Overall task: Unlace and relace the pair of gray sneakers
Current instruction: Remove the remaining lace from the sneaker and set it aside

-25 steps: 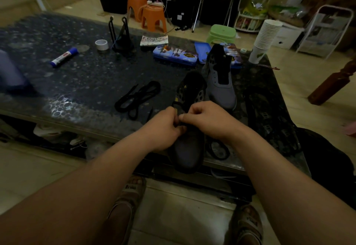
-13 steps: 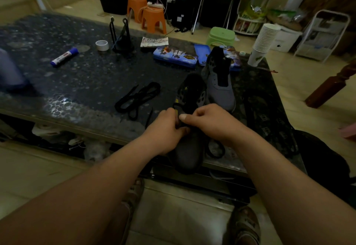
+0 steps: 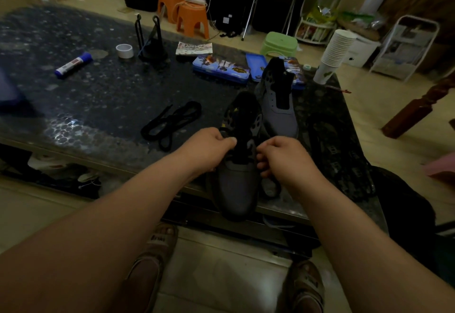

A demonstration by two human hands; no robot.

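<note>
Dark speckled table [image 3: 98, 96]: glue stick [image 3: 73, 64] lies at far left, white tape roll [image 3: 124, 50] to its right, black wire stand [image 3: 150, 39] just beside the roll. Printed paper packet [image 3: 194, 48] at the far edge, blue printed tin [image 3: 221, 68] in front of it. Tilted stack of paper cups [image 3: 334, 51] at far right corner. Floor beyond: two orange stools [image 3: 193, 21], green stool [image 3: 279, 44], white wire rack [image 3: 406, 46].

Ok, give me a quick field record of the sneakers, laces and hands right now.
near sneaker: at table edge, toe overhanging
far sneaker: behind it, no lace visible
loose lace: bundled on table, left of sneakers
working lace: loop on table below right hand
left hand: pinching working lace at left eyelets
right hand: curled on lace at right eyelets
</note>
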